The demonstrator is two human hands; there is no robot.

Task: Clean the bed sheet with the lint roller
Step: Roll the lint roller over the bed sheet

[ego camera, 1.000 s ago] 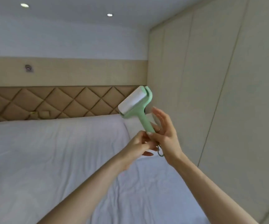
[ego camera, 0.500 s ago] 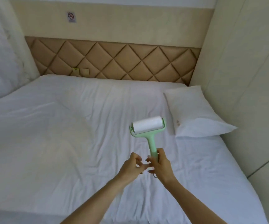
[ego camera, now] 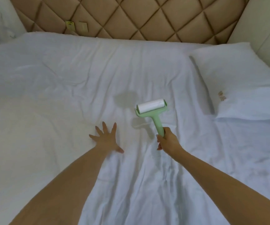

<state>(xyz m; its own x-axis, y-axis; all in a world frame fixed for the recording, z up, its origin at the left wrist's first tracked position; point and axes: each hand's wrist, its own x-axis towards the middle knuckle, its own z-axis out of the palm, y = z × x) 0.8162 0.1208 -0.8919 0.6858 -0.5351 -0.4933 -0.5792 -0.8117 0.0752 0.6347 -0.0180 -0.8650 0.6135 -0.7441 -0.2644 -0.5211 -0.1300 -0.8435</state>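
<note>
A wrinkled white bed sheet [ego camera: 66, 88] covers the whole bed below me. My right hand [ego camera: 168, 140] grips the lower end of the pale green handle of the lint roller [ego camera: 152, 111]. Its white roll points away from me and hovers just above the sheet, casting a shadow to its left. My left hand [ego camera: 105, 138] lies flat on the sheet with fingers spread, a short way left of the roller.
A white pillow [ego camera: 238, 82] with a small brown mark lies at the right edge of the bed. A tan quilted headboard [ego camera: 131, 17] runs along the far side. A pale wall panel [ego camera: 264, 21] stands at the right.
My view has tilted down onto the bed. My left hand has let go of the roller handle and spread flat on the sheet. The roller has come down close to the sheet.
</note>
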